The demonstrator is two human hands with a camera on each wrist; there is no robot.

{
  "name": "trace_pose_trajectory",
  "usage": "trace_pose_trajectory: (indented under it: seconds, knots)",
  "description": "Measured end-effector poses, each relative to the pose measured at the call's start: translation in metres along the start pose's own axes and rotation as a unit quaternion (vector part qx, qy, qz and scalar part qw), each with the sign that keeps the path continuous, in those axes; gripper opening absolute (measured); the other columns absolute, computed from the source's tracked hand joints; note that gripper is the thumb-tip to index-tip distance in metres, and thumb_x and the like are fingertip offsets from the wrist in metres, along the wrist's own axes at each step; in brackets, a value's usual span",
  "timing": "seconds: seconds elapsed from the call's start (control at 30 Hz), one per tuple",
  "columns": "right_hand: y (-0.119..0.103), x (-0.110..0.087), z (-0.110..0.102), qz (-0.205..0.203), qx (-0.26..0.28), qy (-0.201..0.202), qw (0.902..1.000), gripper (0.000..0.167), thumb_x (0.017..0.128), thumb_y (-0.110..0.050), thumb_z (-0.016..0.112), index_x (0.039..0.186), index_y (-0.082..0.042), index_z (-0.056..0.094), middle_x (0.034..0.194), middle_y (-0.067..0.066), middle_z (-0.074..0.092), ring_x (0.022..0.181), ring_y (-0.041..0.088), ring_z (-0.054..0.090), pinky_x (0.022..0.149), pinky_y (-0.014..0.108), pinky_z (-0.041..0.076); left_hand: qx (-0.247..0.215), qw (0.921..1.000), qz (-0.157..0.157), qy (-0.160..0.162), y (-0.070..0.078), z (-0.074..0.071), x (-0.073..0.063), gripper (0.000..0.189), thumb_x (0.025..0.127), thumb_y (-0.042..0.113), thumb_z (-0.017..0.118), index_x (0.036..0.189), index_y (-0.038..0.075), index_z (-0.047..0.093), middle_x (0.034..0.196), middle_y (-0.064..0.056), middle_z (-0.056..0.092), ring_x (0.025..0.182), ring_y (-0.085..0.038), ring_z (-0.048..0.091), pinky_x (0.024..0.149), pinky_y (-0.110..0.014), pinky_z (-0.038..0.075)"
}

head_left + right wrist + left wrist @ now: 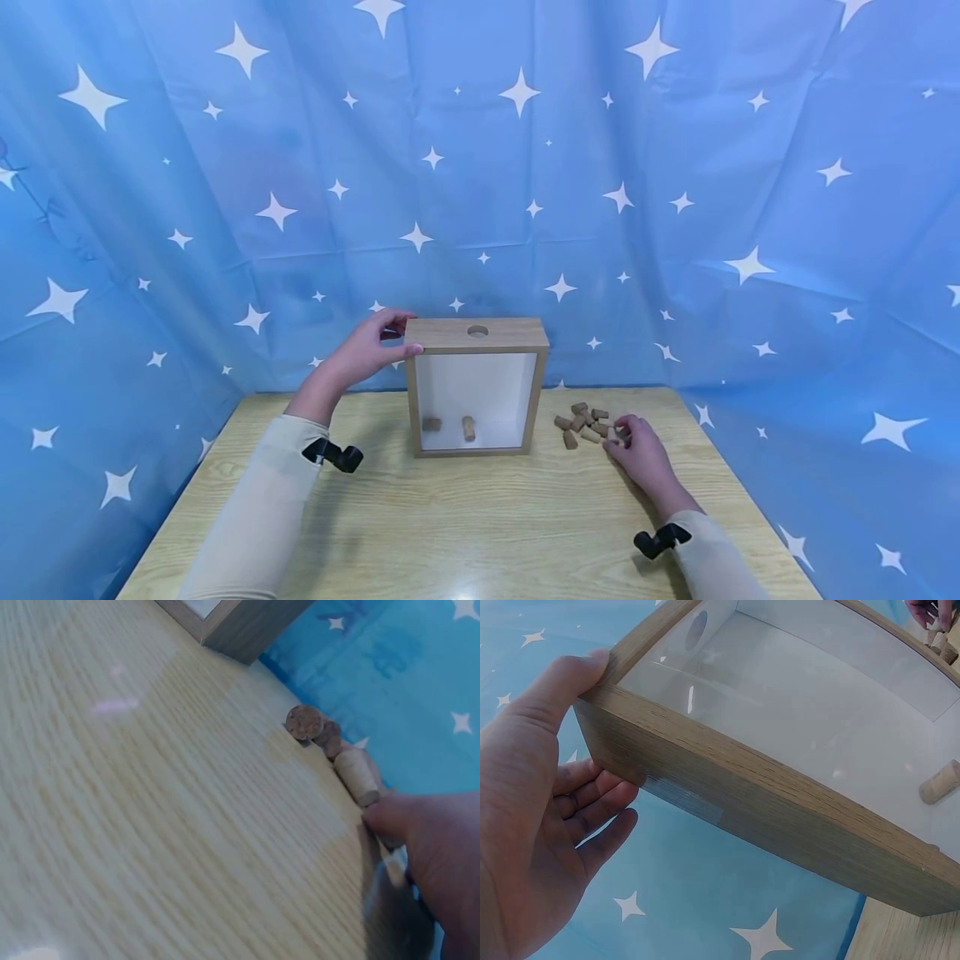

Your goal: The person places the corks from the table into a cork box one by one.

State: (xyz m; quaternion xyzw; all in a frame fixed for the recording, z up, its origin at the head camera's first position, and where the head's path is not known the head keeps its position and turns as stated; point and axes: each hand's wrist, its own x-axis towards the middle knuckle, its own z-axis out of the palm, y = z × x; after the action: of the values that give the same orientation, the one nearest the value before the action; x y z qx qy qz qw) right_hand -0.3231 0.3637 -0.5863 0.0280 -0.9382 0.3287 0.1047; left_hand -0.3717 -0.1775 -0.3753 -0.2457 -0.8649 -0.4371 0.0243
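A blue curtain [480, 192] printed with white stars hangs behind both hands and out to either side of them. The wood-grain bench [480, 517] spreads beneath the hands. Two pale sleeves [251, 508] reach forward behind the wrists. Between the hands, a wooden box [517, 333] with a clear front stands upright on the bench, touching the left hand and well apart from the right. The left hand [367, 346] grips the box's upper corner, thumb on the front edge and fingers round the back. The right hand [645, 457] is bent down with thumb and fingertips at a pile of corks [577, 422] lying just to its left; whether it pinches one cannot be told. A black mount [332, 455] sits at the left wrist, another at the right. A round hole [477, 331] opens in the box's top, right of the left thumb. Inside, below and right of the left hand, are two loose corks [468, 428], the lighter one nearer the right hand
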Motion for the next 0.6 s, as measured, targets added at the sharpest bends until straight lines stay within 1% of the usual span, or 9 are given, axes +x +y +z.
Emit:
trace_pose_trajectory:
  seconds: [0.13,0.4,0.6]
  knots:
    - [0.0011,-0.0005,0.0011,0.004,0.007,0.003,1.0,0.039,0.102,-0.017,0.081,0.13,0.003,0.061,0.113,0.017,0.063,0.093,0.027,0.061,0.08,0.046,0.052,-0.001,1.0,-0.003,0.0,-0.0005,0.0004,0.0005,0.082,0.1,0.05,0.083,0.162,0.007,0.051,0.146,-0.015,0.059,0.141,-0.04,0.055,0.12,-0.06,0.045]
    - [0.0023,-0.0024,0.0022,0.012,0.023,0.007,0.9996,0.037,0.103,-0.017,0.08,0.128,0.002,0.061,0.113,0.017,0.065,0.094,0.028,0.062,0.082,0.047,0.053,0.005,1.0,-0.008,0.003,0.0005,0.0002,-0.0001,0.08,0.1,0.053,0.082,0.161,0.011,0.053,0.145,-0.014,0.059,0.141,-0.039,0.055,0.12,-0.059,0.046]
    - [-0.0001,-0.0034,0.0037,0.009,0.02,0.017,0.9996,0.034,0.103,-0.015,0.08,0.127,0.001,0.062,0.109,0.014,0.064,0.089,0.026,0.058,0.08,0.045,0.051,-0.003,1.0,-0.005,-0.002,-0.0004,0.0007,0.0009,0.084,0.1,0.054,0.082,0.162,0.007,0.051,0.146,-0.017,0.058,0.143,-0.045,0.053,0.12,-0.064,0.044]
